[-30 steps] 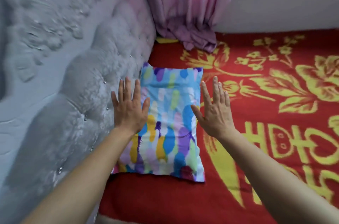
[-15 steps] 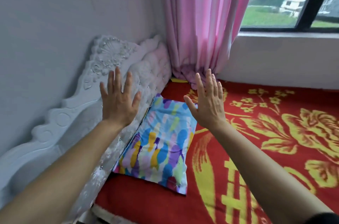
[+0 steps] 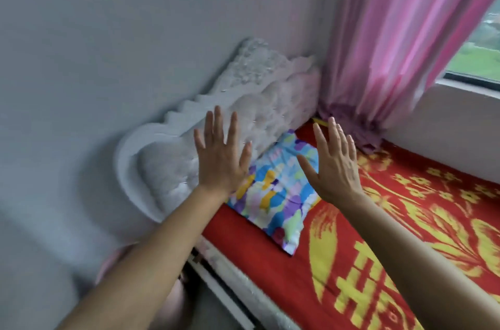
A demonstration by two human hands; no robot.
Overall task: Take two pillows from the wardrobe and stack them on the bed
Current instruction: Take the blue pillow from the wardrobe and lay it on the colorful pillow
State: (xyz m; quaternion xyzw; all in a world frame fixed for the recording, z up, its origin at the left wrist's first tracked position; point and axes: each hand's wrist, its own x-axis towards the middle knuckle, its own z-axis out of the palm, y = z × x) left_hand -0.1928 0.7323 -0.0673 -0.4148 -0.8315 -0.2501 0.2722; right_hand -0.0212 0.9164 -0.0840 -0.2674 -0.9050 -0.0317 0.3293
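A pillow [image 3: 278,189] with a bright blue, yellow and purple patchwork cover lies flat on the bed [image 3: 365,256], right beside the white tufted headboard [image 3: 205,124]. The bed carries a red blanket with yellow flowers and characters. My left hand [image 3: 220,159] is raised above the pillow's left side, palm forward, fingers spread, holding nothing. My right hand [image 3: 334,164] hovers over the pillow's right side, also spread and empty. Neither hand touches the pillow. Only one pillow shows; the wardrobe is out of view.
A pink curtain [image 3: 400,45] hangs down onto the bed's far corner beside a window [image 3: 476,59]. A pale wall [image 3: 121,32] runs behind the headboard. The bed's white side rail [image 3: 230,283] and the floor beside it show at bottom left.
Both hands have lifted off the pillow and stay spread in the air. The view has pulled back and swung left, so the bed edge and floor now show.
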